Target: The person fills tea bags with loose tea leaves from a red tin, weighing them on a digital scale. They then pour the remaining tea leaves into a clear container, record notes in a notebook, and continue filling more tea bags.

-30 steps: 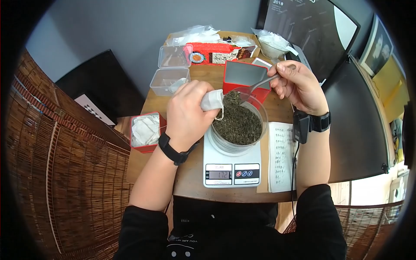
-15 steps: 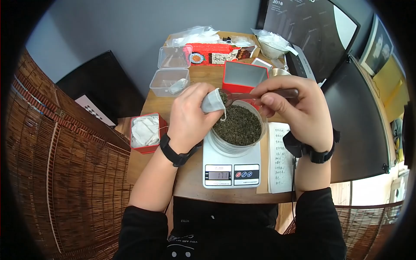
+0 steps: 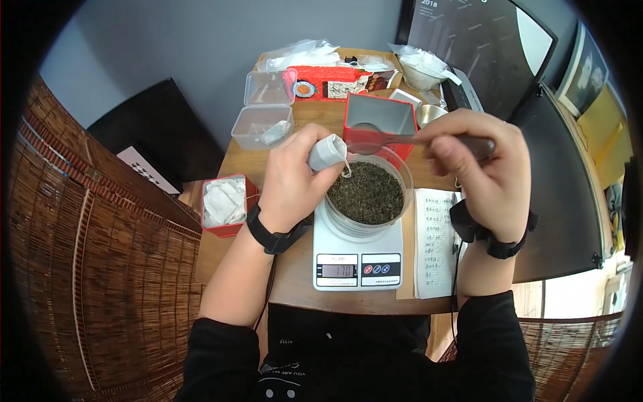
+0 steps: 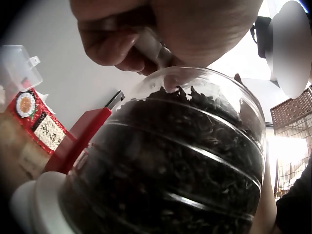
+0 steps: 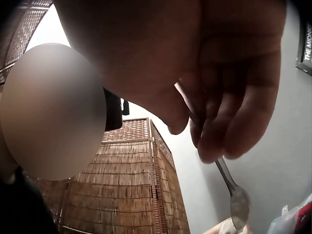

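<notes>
In the head view, my left hand grips a small white drawstring pouch, its mouth facing up and right and its string hanging over the rim of a clear jar. Dried tea leaves fill much of that jar, which stands on a white kitchen scale showing 170. My right hand holds a spoon by its handle, with the bowl beside the pouch's mouth, above the jar's far rim. No heap of leaves shows on the spoon.
Behind the jar stands an open red tin. A red box of white pouches sits at the left, with an open clear plastic container further back. To the scale's right lies a handwritten notebook. A metal cup is near the tin.
The spoon went from the leaves in the jar to the pouch's mouth, carrying leaves, and has since drawn back slightly. The scale's reading fell from 172 to 170. My left hand stayed nearly still.
</notes>
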`<state>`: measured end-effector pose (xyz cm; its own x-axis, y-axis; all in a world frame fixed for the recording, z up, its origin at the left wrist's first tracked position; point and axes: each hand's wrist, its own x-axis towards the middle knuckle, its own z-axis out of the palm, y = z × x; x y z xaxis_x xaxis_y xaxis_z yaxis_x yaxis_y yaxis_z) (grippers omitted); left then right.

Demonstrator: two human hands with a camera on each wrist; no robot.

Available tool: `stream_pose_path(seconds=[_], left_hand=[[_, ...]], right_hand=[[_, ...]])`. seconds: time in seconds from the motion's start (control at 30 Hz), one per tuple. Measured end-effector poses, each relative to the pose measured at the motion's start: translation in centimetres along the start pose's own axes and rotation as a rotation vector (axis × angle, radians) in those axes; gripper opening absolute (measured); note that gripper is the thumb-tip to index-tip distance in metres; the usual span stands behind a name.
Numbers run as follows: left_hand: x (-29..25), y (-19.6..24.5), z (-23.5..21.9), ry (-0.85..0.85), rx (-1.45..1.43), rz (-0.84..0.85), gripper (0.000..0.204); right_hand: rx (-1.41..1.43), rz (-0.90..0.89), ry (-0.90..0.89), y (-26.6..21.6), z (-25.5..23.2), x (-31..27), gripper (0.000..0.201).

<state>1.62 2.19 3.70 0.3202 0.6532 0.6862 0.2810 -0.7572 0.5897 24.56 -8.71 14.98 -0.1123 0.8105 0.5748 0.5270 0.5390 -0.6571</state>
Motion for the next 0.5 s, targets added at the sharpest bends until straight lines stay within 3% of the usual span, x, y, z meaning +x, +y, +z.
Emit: stream_pose_path(seconds=[0.1, 0.17, 0.2, 0.3, 0.37, 0.5], left_hand=[[-0.1, -0.6, 0.0, -0.005, -0.031, -0.030, 0.028], [0.0, -0.6, 0.2, -0.013, -0.045, -0.021, 0.026], [0.0, -0.6, 0.2, -0.018, -0.041, -0.029, 0.026], [-0.1, -0.6, 0.2, -0.031, -0.044, -0.052, 0.025], [0.1, -0.6, 0.3, -0.033, -0.055, -0.065, 0.024], [-0.2, -0.7, 0.2, -0.043, -0.087, -0.092, 0.024]], right_hand=[[-0.030, 0.097, 0.010, 1.2, -0.9, 0.4, 0.018], [-0.287, 0.227, -0.241, 2.1, -1.1, 0.9, 0.020], [-0.325, 0.188, -0.315, 2.7, -0.7, 1.1, 0.018], [-0.275, 0.202, -0.381, 5.5, 0.4, 2.0, 0.021], [0.102, 0.421, -0.397, 7.4, 0.4, 2.6, 0.024], [0.288, 0.518, -0.444, 9.7, -0.7, 3.4, 0.026]])
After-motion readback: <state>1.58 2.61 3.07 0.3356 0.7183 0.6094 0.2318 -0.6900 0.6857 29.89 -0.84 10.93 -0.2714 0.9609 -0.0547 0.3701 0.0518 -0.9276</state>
